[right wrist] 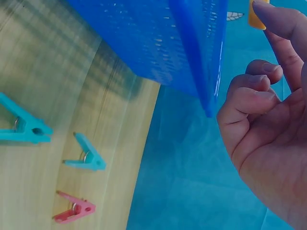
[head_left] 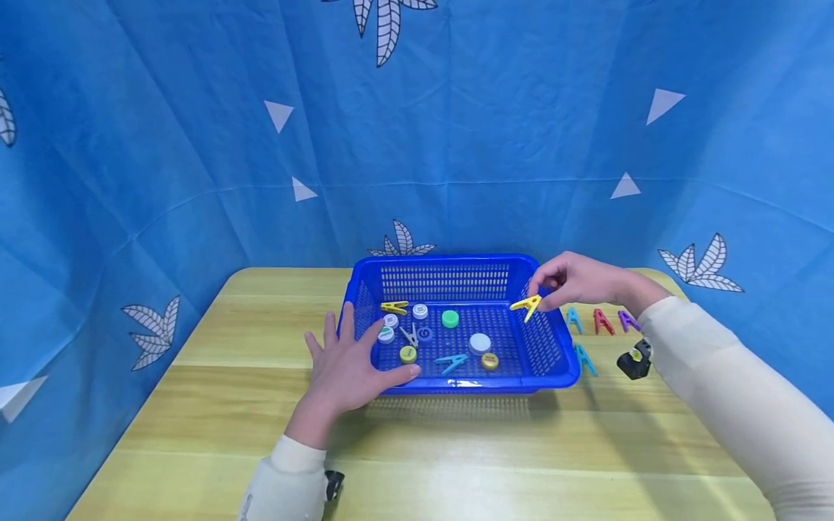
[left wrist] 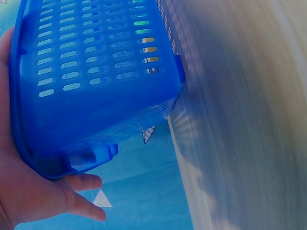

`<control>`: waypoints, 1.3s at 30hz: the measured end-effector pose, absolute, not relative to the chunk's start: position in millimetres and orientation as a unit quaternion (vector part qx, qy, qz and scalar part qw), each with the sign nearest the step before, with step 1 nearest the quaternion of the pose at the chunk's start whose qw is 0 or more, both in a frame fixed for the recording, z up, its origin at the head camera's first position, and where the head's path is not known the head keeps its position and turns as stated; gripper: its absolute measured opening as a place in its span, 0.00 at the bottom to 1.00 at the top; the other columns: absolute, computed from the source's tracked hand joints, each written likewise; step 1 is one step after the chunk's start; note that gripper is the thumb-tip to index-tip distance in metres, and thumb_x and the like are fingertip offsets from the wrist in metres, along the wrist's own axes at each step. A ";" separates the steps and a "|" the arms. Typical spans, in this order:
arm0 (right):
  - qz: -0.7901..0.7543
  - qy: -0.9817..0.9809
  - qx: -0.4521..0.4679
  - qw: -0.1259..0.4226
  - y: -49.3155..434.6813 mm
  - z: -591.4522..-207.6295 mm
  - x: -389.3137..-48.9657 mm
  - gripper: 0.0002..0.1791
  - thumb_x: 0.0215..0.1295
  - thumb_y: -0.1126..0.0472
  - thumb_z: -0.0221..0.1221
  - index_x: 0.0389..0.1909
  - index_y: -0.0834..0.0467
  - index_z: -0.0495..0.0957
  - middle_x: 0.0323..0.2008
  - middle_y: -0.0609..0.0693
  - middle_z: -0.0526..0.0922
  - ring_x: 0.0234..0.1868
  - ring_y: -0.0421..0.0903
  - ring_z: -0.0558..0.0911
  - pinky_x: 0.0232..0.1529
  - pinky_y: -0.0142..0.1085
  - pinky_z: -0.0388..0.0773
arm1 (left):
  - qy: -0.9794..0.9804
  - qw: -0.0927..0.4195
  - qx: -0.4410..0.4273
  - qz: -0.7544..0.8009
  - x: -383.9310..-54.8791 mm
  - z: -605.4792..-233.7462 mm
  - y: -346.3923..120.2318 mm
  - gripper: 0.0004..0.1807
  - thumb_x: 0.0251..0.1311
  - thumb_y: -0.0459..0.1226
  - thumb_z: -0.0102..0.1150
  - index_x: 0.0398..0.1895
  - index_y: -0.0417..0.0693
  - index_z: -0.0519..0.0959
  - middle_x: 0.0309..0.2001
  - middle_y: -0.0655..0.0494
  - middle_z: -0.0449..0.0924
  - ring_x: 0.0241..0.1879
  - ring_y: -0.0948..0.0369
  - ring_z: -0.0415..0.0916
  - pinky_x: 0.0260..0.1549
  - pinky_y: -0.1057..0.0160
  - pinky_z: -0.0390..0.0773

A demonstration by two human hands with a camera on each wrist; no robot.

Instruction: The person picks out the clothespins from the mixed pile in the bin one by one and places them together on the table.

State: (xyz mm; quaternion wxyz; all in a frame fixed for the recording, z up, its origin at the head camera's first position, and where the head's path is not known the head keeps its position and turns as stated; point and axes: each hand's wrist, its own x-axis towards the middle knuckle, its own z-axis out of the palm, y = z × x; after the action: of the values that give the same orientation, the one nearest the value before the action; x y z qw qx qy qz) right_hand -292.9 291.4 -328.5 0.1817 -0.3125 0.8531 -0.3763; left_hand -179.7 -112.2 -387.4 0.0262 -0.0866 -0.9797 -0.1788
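My right hand (head_left: 573,281) pinches a yellow clothespin (head_left: 526,307) over the right side of a blue plastic basket (head_left: 449,383). In the right wrist view only a piece of that clothespin (right wrist: 256,17) shows between thumb and finger, the other fingers curled below. With fingers spread, my left hand (head_left: 348,369) rests on the basket's left rim. Inside the basket lie a yellow clothespin (head_left: 394,307), a light-blue clothespin (head_left: 452,362), a whitish clothespin (head_left: 410,336) and several bottle caps, among them a green cap (head_left: 450,318) and a gold cap (head_left: 490,361).
On the wooden table (head_left: 456,463), right of the basket, lie two light-blue clothespins, the nearer clothespin (head_left: 584,359) close to the basket wall. Beside them are a red clothespin (head_left: 603,321) and a purple clothespin (head_left: 628,320). A blue patterned cloth (head_left: 456,145) hangs behind the table.
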 end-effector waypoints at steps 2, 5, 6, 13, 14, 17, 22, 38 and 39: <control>-0.380 0.853 -0.311 0.178 295.9 -329.3 -291.0 0.06 0.60 0.65 0.70 0.38 0.57 0.86 0.22 0.53 0.68 0.24 0.47 0.67 0.27 0.35 0.69 | -0.980 0.028 -0.087 -0.179 -179.8 -387.3 -111.8 0.63 0.39 0.84 0.47 0.75 0.56 0.66 0.79 0.37 0.33 0.74 0.33 0.24 0.59 0.26 0.21; -0.390 0.852 -0.303 0.174 302.9 -331.0 -287.8 0.07 0.60 0.65 0.70 0.39 0.57 0.86 0.23 0.54 0.69 0.23 0.46 0.67 0.26 0.35 0.69 | -0.980 0.030 -0.088 -0.178 -180.5 -387.3 -111.2 0.63 0.39 0.84 0.47 0.75 0.56 0.66 0.79 0.37 0.33 0.74 0.33 0.25 0.60 0.25 0.23; -0.394 0.852 -0.299 0.173 305.1 -331.6 -286.7 0.07 0.60 0.65 0.70 0.39 0.57 0.86 0.22 0.53 0.69 0.23 0.46 0.67 0.25 0.35 0.69 | -0.980 0.030 -0.088 -0.176 -180.7 -387.3 -111.1 0.63 0.39 0.84 0.47 0.75 0.57 0.66 0.79 0.37 0.33 0.74 0.33 0.25 0.60 0.25 0.24; -0.414 0.851 -0.277 0.167 324.5 -338.5 -279.9 0.08 0.61 0.65 0.69 0.41 0.58 0.86 0.22 0.54 0.69 0.23 0.48 0.67 0.25 0.36 0.70 | -0.980 0.030 -0.090 -0.176 -182.6 -387.2 -110.3 0.63 0.39 0.84 0.47 0.76 0.57 0.65 0.79 0.38 0.33 0.74 0.33 0.24 0.60 0.25 0.23; -0.414 0.851 -0.275 0.168 327.6 -339.9 -278.7 0.08 0.61 0.65 0.69 0.41 0.58 0.86 0.22 0.54 0.70 0.23 0.48 0.68 0.25 0.37 0.70 | -0.980 0.030 -0.090 -0.177 -182.6 -387.2 -110.2 0.63 0.39 0.84 0.47 0.75 0.57 0.65 0.79 0.37 0.33 0.74 0.33 0.24 0.60 0.26 0.22; -0.416 0.852 -0.265 0.175 336.9 -343.9 -275.2 0.08 0.62 0.65 0.69 0.41 0.58 0.86 0.23 0.54 0.71 0.23 0.48 0.69 0.26 0.39 0.71 | -0.981 0.027 -0.089 -0.173 -182.4 -387.4 -110.3 0.64 0.39 0.84 0.47 0.76 0.56 0.65 0.79 0.38 0.33 0.74 0.33 0.24 0.60 0.25 0.23; -0.415 0.855 -0.248 0.189 349.3 -348.3 -268.4 0.07 0.63 0.65 0.67 0.42 0.58 0.84 0.23 0.55 0.77 0.20 0.49 0.74 0.20 0.38 0.74 | -0.982 0.023 -0.085 -0.169 -182.2 -388.0 -110.9 0.64 0.39 0.84 0.47 0.76 0.56 0.64 0.79 0.38 0.32 0.74 0.33 0.24 0.60 0.25 0.24; -0.456 0.828 -0.265 0.189 379.8 -372.1 -256.1 0.07 0.63 0.70 0.66 0.41 0.62 0.84 0.28 0.59 0.79 0.26 0.47 0.72 0.27 0.39 0.74 | -0.980 0.026 -0.087 -0.176 -181.2 -388.6 -112.6 0.64 0.39 0.84 0.46 0.76 0.56 0.64 0.79 0.38 0.32 0.74 0.34 0.24 0.60 0.25 0.23; -0.457 0.829 -0.263 0.188 381.5 -373.3 -255.3 0.07 0.63 0.70 0.66 0.41 0.62 0.84 0.29 0.59 0.79 0.26 0.47 0.72 0.27 0.39 0.74 | -0.980 0.027 -0.087 -0.176 -181.2 -388.6 -112.8 0.64 0.39 0.84 0.46 0.76 0.56 0.64 0.79 0.38 0.32 0.74 0.34 0.24 0.60 0.25 0.23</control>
State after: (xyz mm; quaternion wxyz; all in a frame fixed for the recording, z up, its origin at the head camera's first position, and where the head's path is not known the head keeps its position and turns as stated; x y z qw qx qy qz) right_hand -255.3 381.5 -373.3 0.1884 -0.2628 0.8287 -0.4569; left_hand -181.2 -112.8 -388.6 0.0266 -0.0869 -0.9802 -0.1757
